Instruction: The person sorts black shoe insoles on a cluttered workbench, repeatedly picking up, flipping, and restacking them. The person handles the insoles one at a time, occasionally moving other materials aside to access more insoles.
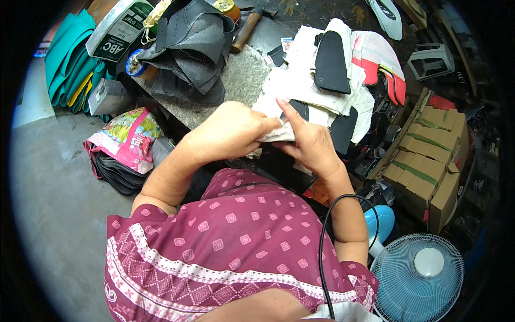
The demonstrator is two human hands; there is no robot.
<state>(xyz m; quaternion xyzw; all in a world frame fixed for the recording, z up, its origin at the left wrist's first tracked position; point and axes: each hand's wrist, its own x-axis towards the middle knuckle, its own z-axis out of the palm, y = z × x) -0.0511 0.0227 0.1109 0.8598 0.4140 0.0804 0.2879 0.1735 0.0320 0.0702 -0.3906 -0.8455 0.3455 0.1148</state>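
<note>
**Careful Edge Work on White Cloth [278,136]**

Beyond a maroon patterned garment [244,239], a person's left hand [230,127] and right hand [315,147] meet at the near edge of the cloth. The step in hand looks like folding or smoothing that edge; the next move seems to call for an even, taut hold. The cloth lies between the hands: the left fingertips, drawn close together, appear to pinch it, while the right thumb and index finger stand apart with cloth between them; whether the right hand grips cannot be told. Just past the right index finger lies a dark patch [299,109]. Farther off, a black pad [331,64] tops white fabric [296,80], opposite stacked grey pieces [196,48] and a hammer [246,33].
</note>
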